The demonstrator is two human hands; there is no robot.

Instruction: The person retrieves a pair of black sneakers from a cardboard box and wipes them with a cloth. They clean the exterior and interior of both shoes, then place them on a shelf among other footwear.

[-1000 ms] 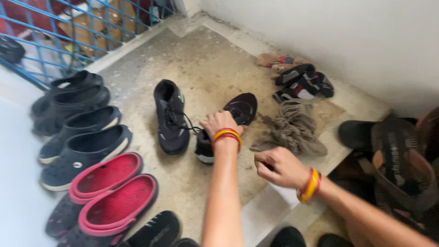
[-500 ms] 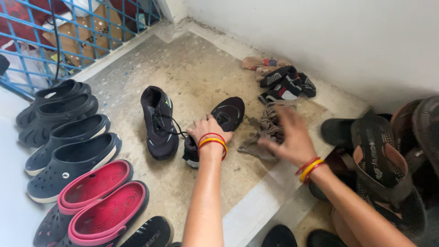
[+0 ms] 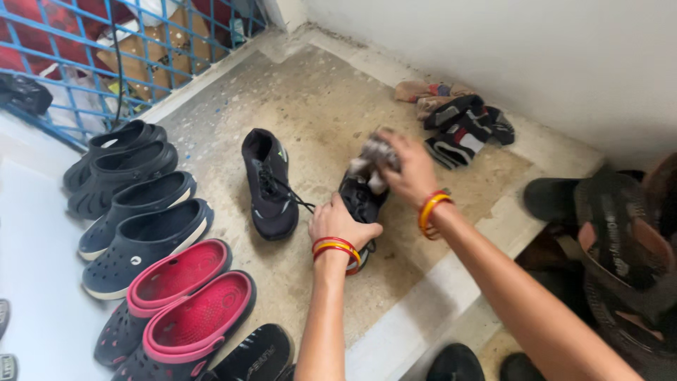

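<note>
On gritty concrete floor (image 3: 310, 106), black mesh sneaker (image 3: 360, 201)

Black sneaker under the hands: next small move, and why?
Probably press the grey cloth into the toe of the black sneaker. The left hand grips the sneaker at its heel end on the concrete floor, and the right hand holds the bunched cloth right at the front end, so contact looks closest there.
</note>
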